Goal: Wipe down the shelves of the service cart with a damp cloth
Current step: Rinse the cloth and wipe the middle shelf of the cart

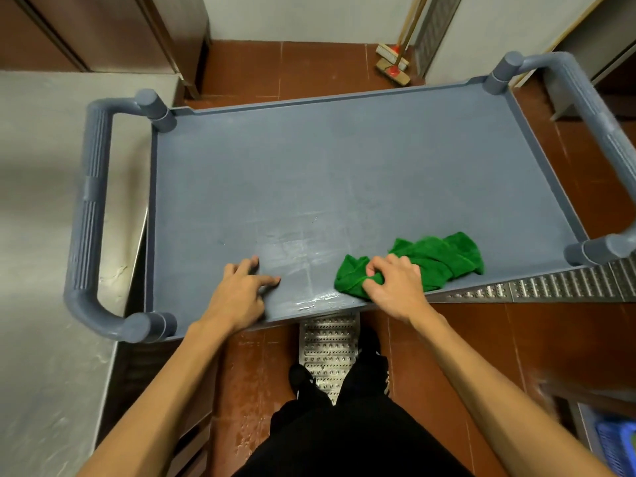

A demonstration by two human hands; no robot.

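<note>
The grey-blue service cart's top shelf (pixel 337 173) fills the middle of the head view, with a handle bar at its left end (pixel 90 215) and another at its right end (pixel 599 108). A crumpled green cloth (pixel 444 258) lies on the shelf near its front right edge. My right hand (pixel 395 287) grips the cloth's left part, fingers curled into it. Beside it, my left hand (pixel 241 290) rests on the shelf near the front edge with fingers spread, holding nothing. Wet streaks (pixel 303 249) shine on the shelf between my hands.
A steel counter (pixel 41 235) stands against the cart's left side. Brooms (pixel 395 63) lean at the far wall. A metal floor drain grate (pixel 537 287) runs under the cart on red tiles. A blue basket (pixel 616 445) sits at the lower right.
</note>
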